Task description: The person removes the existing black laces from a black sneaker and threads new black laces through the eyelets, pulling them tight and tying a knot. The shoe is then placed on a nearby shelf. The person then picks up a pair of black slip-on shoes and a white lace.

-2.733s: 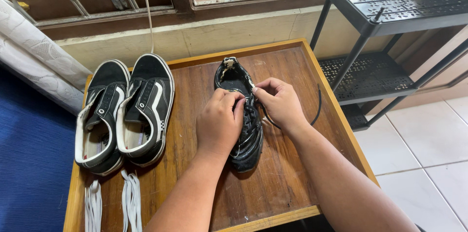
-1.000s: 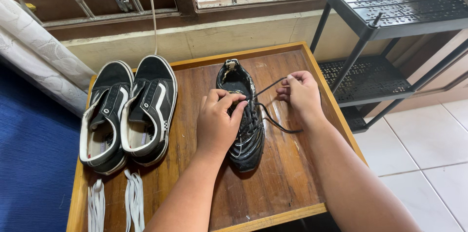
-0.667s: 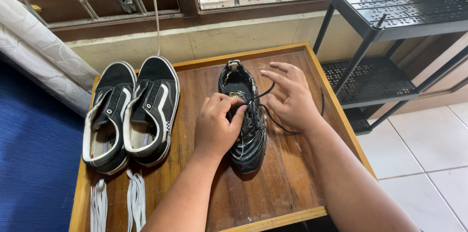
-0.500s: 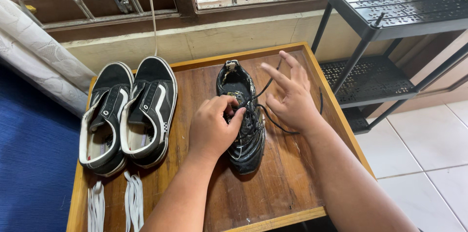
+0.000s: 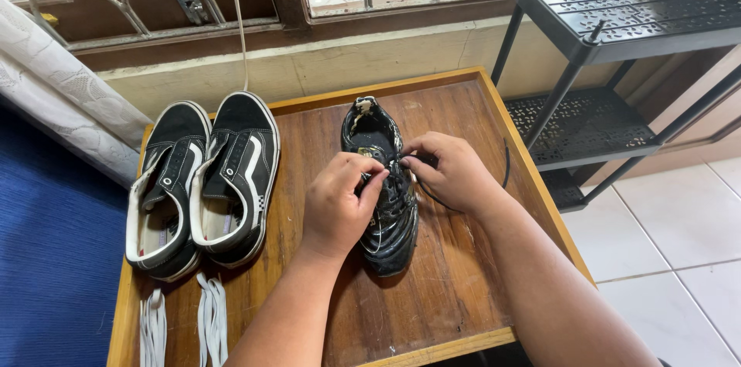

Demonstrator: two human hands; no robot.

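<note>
A worn black sports shoe (image 5: 384, 205) lies on the wooden table (image 5: 448, 290), toe toward me. My left hand (image 5: 336, 205) rests on its left side and pinches the upper near the top eyelets. My right hand (image 5: 453, 172) is closed on the black lace (image 5: 505, 162) right at the shoe's top eyelets. The lace trails to the right behind my right hand. The middle of the shoe is hidden under my hands.
Two black-and-white skate shoes (image 5: 204, 178) without laces stand at the table's left. Two folded white laces (image 5: 181, 324) lie at the front left corner. A black plastic rack (image 5: 610, 43) stands to the right on white floor tiles. A barred window is behind, and a blue rug lies on the left.
My right hand pulled the lace out to the right, spread its fingers, then came back and closed on the lace at the eyelets. My left hand stayed on the shoe.
</note>
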